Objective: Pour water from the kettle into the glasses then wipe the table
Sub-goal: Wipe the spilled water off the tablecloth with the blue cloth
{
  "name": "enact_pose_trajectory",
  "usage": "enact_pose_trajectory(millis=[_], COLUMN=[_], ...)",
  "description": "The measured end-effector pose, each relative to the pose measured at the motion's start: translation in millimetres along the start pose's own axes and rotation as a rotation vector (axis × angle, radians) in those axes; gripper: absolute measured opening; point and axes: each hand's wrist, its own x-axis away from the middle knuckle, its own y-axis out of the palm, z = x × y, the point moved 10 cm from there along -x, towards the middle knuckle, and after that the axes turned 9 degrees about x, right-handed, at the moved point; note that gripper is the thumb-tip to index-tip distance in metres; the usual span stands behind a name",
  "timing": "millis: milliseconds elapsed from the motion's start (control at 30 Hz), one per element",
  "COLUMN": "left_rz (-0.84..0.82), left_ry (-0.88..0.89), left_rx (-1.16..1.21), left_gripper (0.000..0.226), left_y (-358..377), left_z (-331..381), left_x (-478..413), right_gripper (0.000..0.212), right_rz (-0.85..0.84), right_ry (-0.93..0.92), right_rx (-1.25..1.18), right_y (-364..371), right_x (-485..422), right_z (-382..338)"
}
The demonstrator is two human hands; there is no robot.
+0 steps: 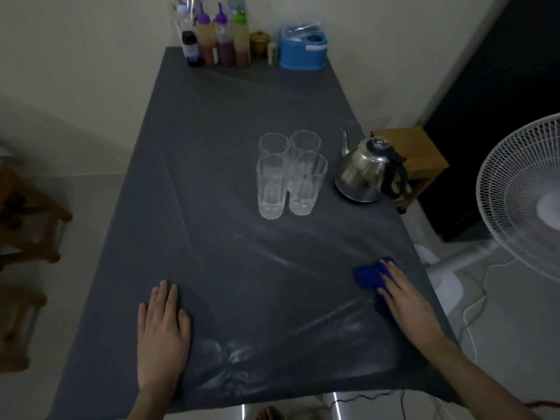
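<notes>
Where a dark grey cover under a clear glossy sheet runs from the near edge to the far wall, the worktop (212, 147) carries the items below. White pedestal fan (521, 192): on the floor off the right edge. Wooden stool (424, 153): on the floor beyond the right edge, behind the kettle. Left hand (163, 331): palm down on the worktop near the front left corner, grip spread flat, fingers straight. Right hand (406, 298): near the front right edge, palm down on the blue cloth, grip flat, straight fingers pressing the cloth to the surface. Kettle (363, 174): steel, black handle, lid on, upright near the right edge at mid-length, spout pointing toward the far wall. Glasses (291, 174): four, clear, tall, upright in a tight two-by-two cluster just left of the kettle, apart from it; water level cannot be told. Blue plastic container (303, 53): far end, against the wall. Squeeze bottles (224, 40): a row at the far end, left of the container. Blue cloth (368, 275): crumpled, partly under the right hand, well apart from glasses and kettle.
</notes>
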Motion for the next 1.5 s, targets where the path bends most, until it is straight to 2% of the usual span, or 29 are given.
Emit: enact_pose_trajectory(millis=[67, 133, 233, 267, 367, 400, 467, 533, 600, 767, 833, 900, 1000, 1067, 1133, 1267, 1367, 1433, 1500], left_rz=[-0.009, -0.017, -0.018, -0.021, -0.024, -0.024, -0.022, -0.023, -0.027, -0.010, 0.001, 0.006, -0.003, -0.002, -0.012, 0.014, 0.036, 0.037, 0.057], left_ry=[-0.015, -0.019, -0.015, -0.010, 0.012, 0.015, 0.020, 0.017, 0.011, 0.017, 0.024, 0.028, 0.036, 0.035, 0.028, 0.044, 0.046, 0.019, -0.085], left_rx=[0.001, -0.001, -0.020, -0.029, -0.027, -0.024, -0.025, -0.023, -0.028, -0.017, -0.006, 0.010, 0.019, 0.015, 0.016, 0.042, 0.044, 0.005, -0.041], left_gripper=[0.057, 0.057, 0.056, 0.055, 0.054, 0.054, 0.053, 0.053, 0.052, 0.053, 0.053, 0.053, 0.053, 0.053, 0.053, 0.054, 0.053, 0.053, 0.052], left_y=[-0.2, 0.4, 0.5, 1.1, 1.7, 1.7, 1.3, 2.0, 3.2, 2.1, 0.9, 1.1, 2.9, 2.9, 5.1, 4.1, 3.1, 3.1, -0.4], left_z=[-0.1, 0.7, 1.0, 0.1, -3.3, -4.0, -5.0, -7.2, -8.7, -5.2, -4.1, -4.1, -5.0, -4.9, -6.1, -6.2, -5.4, -7.3, -15.4], left_x=[-0.8, -0.8, -0.1, 0.6, 1.0, 1.1, 1.2, 0.7, 0.3, 0.3, -0.4, -0.7, 0.3, -0.6, -0.8, -2.2, -1.6, -0.8, 1.0], right_gripper=[0.039, 0.046, 0.036, 0.042, 0.032, 0.035, 0.038, 0.039, 0.041, 0.047, 0.044, 0.038, 0.032, 0.038, 0.050, 0.044, 0.045, 0.044, 0.043], right_rz=[0.034, 0.024, 0.018, 0.025, 0.047, 0.025, 0.003, 0.033, 0.057, 0.000, 0.020, 0.042, 0.086, 0.082, 0.068, 0.009, 0.011, 0.036, 0.077], right_ry=[0.077, 0.099, 0.004, -0.069, -0.381, -0.473, -0.606, -0.664, -0.614, -0.137, -0.028, 0.023, 0.025, -0.077, -0.277, -0.681, -0.772, -0.748, -0.699], right_rx=[-0.024, -0.050, -0.094, -0.119, -0.156, -0.172, -0.197, -0.128, -0.035, 0.127, 0.145, 0.115, 0.020, -0.049, -0.093, -0.120, -0.108, -0.054, -0.008], right_y=[3.3, 10.6, 14.5, 16.1, 23.5, 27.4, 34.3, 38.6, 38.9, 27.0, 17.2, 12.5, 13.4, 17.9, 25.2, 40.9, 46.4, 49.0, 49.7], right_x=[6.0, 3.5, -11.2, -16.9, -23.7, -21.7, -18.5, -19.9, -29.9, -55.0, -56.1, -62.2, -80.0, -95.0, -108.5, -111.8, -119.0, -130.8, -145.9], right_z=[8.2, -8.4, -81.8, -117.6, -239.3, -271.4, -300.0, -285.7, -243.4, -77.3, -35.7, -27.1, -64.9, -119.9, -195.0, -333.1, -359.3, -349.5, -330.5])
